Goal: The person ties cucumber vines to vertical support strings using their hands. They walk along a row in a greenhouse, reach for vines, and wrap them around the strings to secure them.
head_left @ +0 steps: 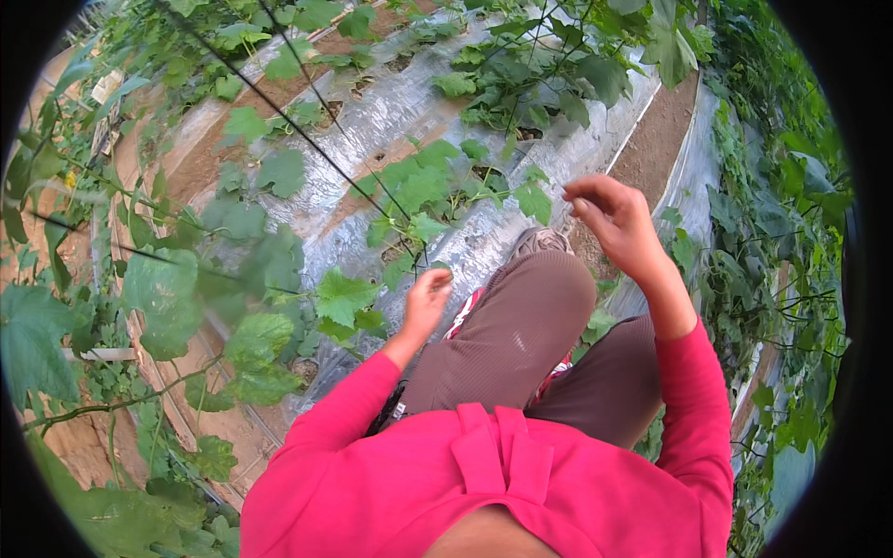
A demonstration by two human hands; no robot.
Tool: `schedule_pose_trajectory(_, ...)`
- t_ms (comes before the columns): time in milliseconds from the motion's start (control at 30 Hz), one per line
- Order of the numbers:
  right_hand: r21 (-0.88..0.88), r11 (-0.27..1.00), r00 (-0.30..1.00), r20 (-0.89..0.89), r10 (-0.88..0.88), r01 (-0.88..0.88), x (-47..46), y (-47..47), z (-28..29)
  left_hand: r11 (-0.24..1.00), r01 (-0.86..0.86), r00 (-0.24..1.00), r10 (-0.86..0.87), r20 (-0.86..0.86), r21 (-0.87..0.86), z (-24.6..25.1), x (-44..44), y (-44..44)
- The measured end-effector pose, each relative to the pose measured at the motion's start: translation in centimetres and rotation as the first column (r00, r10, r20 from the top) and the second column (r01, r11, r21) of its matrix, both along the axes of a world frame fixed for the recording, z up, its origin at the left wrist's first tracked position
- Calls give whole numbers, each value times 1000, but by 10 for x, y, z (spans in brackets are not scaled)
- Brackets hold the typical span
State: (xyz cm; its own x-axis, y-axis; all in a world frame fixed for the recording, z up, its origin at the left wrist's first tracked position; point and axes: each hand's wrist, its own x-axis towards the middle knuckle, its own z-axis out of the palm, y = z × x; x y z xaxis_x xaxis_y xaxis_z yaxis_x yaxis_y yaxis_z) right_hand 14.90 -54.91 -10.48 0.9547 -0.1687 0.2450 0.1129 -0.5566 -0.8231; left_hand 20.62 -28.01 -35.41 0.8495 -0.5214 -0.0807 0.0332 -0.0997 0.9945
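Observation:
My left hand is before my left knee with its fingers curled, close to the lower end of a dark string and a green leaf. Whether it grips the string cannot be told. Raised over the soil strip, my right hand has its thumb and forefinger bent near each other; nothing is plainly seen between them. A leafy vine plant grows through a hole in the plastic mulch film between and beyond my hands. Another young plant spreads its leaves just left of my left hand.
Dark strings slant across the upper left. Large leaves on a vine stem hang at the left. Dense vines line the right side. A bare soil path runs beside the film. My shoe stands on the film.

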Motion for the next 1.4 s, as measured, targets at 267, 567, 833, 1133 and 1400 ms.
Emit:
schedule_pose_trajectory(267, 136, 977, 974, -178, -141, 166, -26, -34, -64, 715, -622, 759, 650, 24, 320, -127, 137, -161)
schedule_pose_trajectory(567, 32, 985, 961, -229, -157, 169, -14, -75, -60, 311, -532, 732, 637, 243, 788, -281, 226, -60)
schedule_pose_trajectory(833, 27, 991, 958, -258, -123, 134, 3, -80, -76, 493, -703, 384, 870, -309, 513, -231, 226, -74)
schedule_pose_trajectory(1133, -73, 995, 967, -240, -88, 73, 20, -66, -97, 803, -513, 751, 591, -294, 304, -135, 155, -85)
schedule_pose_trajectory(1400, -18, 999, 952, -302, -41, 37, 34, -41, -112, 715, -693, 718, 674, -172, -93, -140, 172, -87)
